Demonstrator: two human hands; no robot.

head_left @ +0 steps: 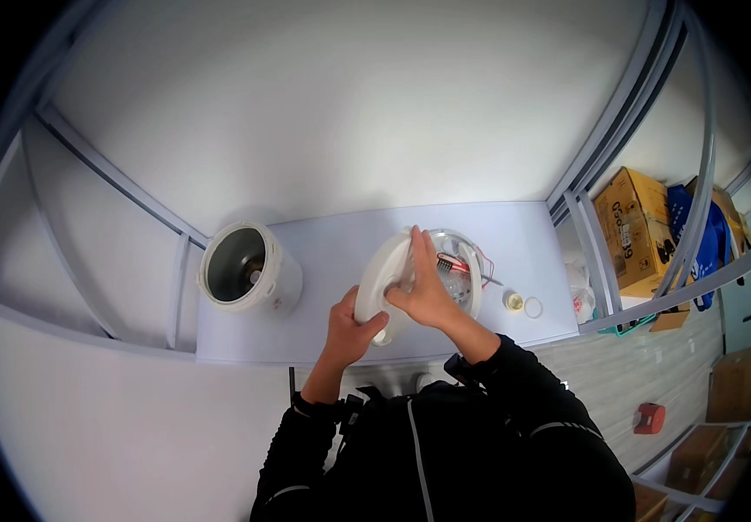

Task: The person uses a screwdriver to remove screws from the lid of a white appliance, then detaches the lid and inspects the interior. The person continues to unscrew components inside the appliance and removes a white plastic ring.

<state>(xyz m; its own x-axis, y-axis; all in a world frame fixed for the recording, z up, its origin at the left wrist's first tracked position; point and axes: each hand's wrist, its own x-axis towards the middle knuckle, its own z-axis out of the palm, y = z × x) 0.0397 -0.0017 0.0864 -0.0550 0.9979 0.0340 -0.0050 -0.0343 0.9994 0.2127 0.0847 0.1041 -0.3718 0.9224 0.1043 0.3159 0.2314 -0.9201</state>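
Both hands hold a white round lid-like part (377, 280), tilted up on edge above the middle of the table. My left hand (351, 329) grips its lower left rim, thumb bent over the edge. My right hand (423, 294) is on its right face, fingers stretched along it and thumb pressed to the inner side. Behind the right hand, a clear round tray (476, 304) holds a red-handled tool (455, 264) and other small items that are partly hidden. To the left stands a white appliance pot (281, 283) with its mouth uncovered and a dark grey inside.
The white table (332, 239) meets a pale wall behind. A small yellowish container (514, 302) and a thin pale ring (533, 307) lie on its right part. Grey frame posts rise at both ends. Beyond the right one are cardboard boxes (632, 230) and a blue bag (706, 252).
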